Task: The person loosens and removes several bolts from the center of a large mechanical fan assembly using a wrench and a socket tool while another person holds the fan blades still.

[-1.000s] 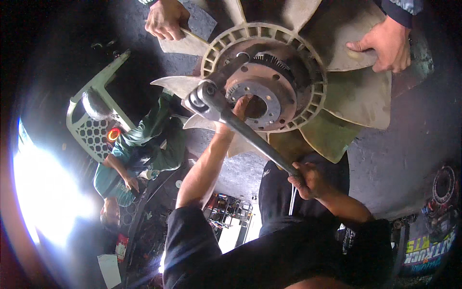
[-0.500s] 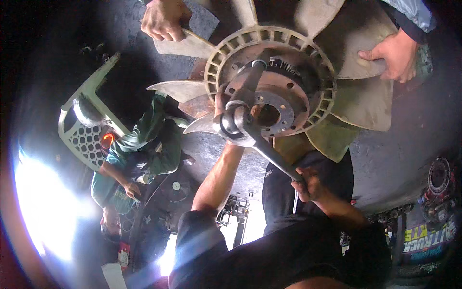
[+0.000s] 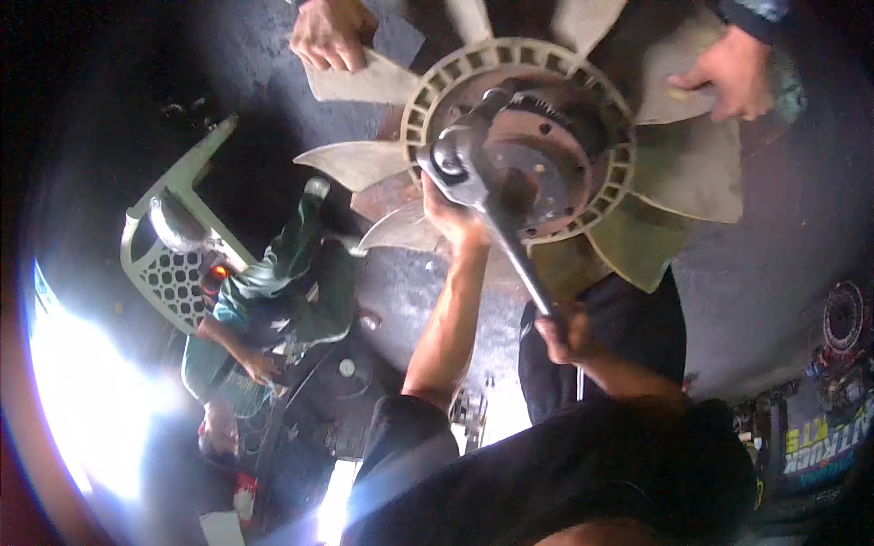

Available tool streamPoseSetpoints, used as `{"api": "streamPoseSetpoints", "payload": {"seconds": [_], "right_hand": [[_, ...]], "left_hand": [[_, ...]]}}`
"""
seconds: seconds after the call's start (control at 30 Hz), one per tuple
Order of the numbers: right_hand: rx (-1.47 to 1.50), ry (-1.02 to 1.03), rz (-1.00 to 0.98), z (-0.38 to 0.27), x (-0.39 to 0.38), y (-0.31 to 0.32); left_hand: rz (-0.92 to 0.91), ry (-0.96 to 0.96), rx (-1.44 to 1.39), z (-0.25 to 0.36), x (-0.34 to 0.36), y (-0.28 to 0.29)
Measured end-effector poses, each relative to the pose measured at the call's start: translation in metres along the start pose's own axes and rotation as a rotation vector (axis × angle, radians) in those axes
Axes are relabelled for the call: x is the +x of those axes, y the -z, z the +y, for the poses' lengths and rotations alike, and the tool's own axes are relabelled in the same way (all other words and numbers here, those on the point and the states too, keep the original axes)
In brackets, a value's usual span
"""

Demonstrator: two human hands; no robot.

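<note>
A pale fan (image 3: 683, 164) with many blades surrounds a rusty round hub (image 3: 574, 187) with bolt holes. A large steel ratchet wrench (image 3: 514, 255) crosses the hub, its head joined to a dark tool piece at the hub's upper part. My right hand (image 3: 566, 335) is closed on the wrench's lower handle. My left hand (image 3: 453, 214) is beneath the wrench head, at the hub's lower left, with its fingers mostly hidden. Another person's two hands, one (image 3: 332, 35) at upper left and one (image 3: 728, 73) at upper right, hold fan blades.
A person in green (image 3: 300, 291) sits at left by a white plastic chair (image 3: 168, 264), near bright glare. Dark floor (image 3: 719, 300) surrounds the fan. A round metal part (image 3: 842, 317) and assorted clutter lie at right. My dark-clothed legs (image 3: 628, 291) are below the fan.
The wrench head shifted right, then rose higher over the hub. My left hand moved from the hub's centre opening to under the wrench head. My right hand stays on the handle.
</note>
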State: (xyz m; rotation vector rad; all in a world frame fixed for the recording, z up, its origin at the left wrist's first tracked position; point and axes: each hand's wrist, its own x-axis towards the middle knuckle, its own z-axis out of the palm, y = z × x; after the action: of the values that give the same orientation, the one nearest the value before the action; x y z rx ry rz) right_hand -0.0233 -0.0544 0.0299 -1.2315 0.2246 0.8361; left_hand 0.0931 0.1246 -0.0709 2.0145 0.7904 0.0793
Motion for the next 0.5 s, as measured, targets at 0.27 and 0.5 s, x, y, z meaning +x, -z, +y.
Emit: {"api": "streamPoseSetpoints", "payload": {"seconds": [0.27, 0.5], "right_hand": [[0.145, 0.06, 0.182, 0.009, 0.022, 0.003], [0.214, 0.134, 0.107, 0.007, 0.024, -0.005]], "left_hand": [[-0.065, 0.0, 0.058, 0.036, 0.025, -0.012], [-0.021, 0.2, 0.041, 0.04, 0.028, 0.004]]}}
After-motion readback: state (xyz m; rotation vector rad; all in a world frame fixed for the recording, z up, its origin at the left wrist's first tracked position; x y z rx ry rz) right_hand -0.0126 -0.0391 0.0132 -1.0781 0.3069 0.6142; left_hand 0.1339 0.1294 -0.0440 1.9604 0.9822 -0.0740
